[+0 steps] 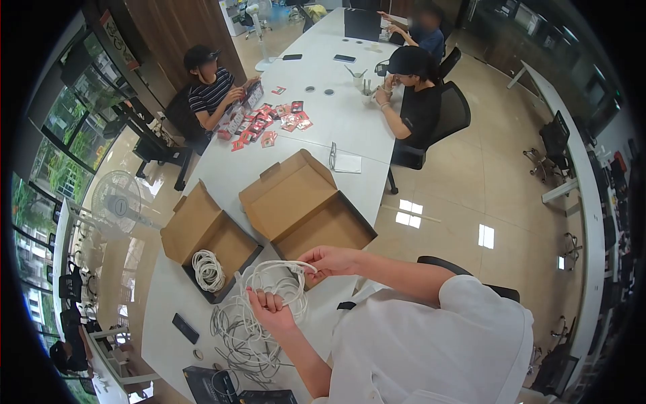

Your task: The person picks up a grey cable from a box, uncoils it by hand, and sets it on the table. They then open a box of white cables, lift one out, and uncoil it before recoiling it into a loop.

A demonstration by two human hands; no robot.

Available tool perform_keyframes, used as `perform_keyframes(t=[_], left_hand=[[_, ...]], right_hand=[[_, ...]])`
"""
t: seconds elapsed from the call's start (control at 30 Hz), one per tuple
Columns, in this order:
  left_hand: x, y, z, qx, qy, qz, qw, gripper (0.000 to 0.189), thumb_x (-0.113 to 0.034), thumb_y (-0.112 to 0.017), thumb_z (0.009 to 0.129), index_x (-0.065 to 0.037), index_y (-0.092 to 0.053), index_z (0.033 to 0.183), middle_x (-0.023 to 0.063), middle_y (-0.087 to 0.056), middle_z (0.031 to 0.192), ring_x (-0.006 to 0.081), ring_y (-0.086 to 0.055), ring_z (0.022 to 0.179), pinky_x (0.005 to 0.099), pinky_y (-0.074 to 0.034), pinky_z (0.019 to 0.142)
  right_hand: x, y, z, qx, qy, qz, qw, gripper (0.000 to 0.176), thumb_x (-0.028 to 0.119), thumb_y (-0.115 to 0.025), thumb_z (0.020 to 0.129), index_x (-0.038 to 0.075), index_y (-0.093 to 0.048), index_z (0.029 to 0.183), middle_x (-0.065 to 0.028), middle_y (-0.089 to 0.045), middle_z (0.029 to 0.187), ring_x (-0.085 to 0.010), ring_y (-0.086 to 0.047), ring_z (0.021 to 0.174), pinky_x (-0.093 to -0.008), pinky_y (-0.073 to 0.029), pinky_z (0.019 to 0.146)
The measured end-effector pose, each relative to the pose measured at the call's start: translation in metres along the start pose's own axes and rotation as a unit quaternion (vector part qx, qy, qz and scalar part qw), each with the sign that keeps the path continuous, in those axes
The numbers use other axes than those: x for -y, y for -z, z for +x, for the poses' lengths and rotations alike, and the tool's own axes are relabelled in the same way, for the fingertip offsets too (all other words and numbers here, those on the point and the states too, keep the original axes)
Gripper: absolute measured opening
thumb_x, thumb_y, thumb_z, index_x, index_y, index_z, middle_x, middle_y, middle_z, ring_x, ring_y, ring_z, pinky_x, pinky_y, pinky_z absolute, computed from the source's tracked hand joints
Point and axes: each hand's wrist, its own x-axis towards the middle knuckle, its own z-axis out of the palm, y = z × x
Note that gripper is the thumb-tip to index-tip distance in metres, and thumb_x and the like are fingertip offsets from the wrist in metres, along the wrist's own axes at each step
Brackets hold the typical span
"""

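Note:
A loosely looped white cable (291, 266) hangs between my two hands. My left hand (272, 313) has its fingers curled closed around part of the loops. My right hand (331, 260) pinches the cable at the upper right of the loops. Beneath them, a tangle of grey and white cables (235, 347) lies on the table. Just beyond, a smaller open cardboard box (232, 241) contains a neatly wound coil of white cable (208, 271). Beside it stands a larger open cardboard box (323, 225), whose visible inside shows bare cardboard.
A phone (186, 328), a tape roll (197, 353) and dark boxes (208, 385) lie at the near end of the white table (222, 161). Farther along are red packets (259, 121), glasses (332, 156) and a white paper (348, 163). Several people sit around the table.

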Motion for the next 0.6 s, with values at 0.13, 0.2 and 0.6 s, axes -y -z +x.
perform_keyframes(t=[0.13, 0.2, 0.6], left_hand=[[0.001, -0.002, 0.001, -0.002, 0.016, -0.014, 1.000, 0.016, -0.022, -0.049, 0.098, -0.009, -0.053, 0.107, -0.0053, -0.027, 0.060, 0.0037, -0.017, 0.042, 0.0214, -0.014, 0.037], [0.004, -0.004, -0.001, -0.010, 0.041, -0.037, 0.998, 0.015, -0.023, -0.048, 0.099, -0.009, -0.053, 0.102, -0.0055, -0.026, 0.059, 0.0038, -0.016, 0.042, 0.0218, -0.013, 0.037], [0.036, 0.005, -0.008, 0.025, 0.302, -0.236, 0.923, 0.026, -0.025, -0.045, 0.100, -0.007, -0.050, 0.082, -0.0070, -0.024, 0.057, 0.0034, -0.015, 0.040, 0.0214, -0.011, 0.037]], right_hand=[[-0.005, -0.002, 0.001, -0.029, 0.018, -0.060, 0.998, 0.022, 0.009, -0.058, 0.091, 0.006, -0.064, 0.112, 0.0045, -0.061, 0.085, -0.0033, -0.052, 0.071, -0.0190, -0.045, 0.066], [-0.005, -0.003, 0.001, -0.033, 0.034, -0.102, 0.994, 0.020, 0.009, -0.058, 0.091, 0.007, -0.065, 0.110, 0.0045, -0.060, 0.082, -0.0038, -0.051, 0.071, -0.0199, -0.045, 0.065], [-0.005, -0.009, -0.006, 0.041, 0.111, -0.208, 0.971, 0.013, 0.012, -0.064, 0.089, 0.003, -0.068, 0.097, -0.0018, -0.065, 0.086, -0.0081, -0.057, 0.078, -0.0242, -0.049, 0.070]])
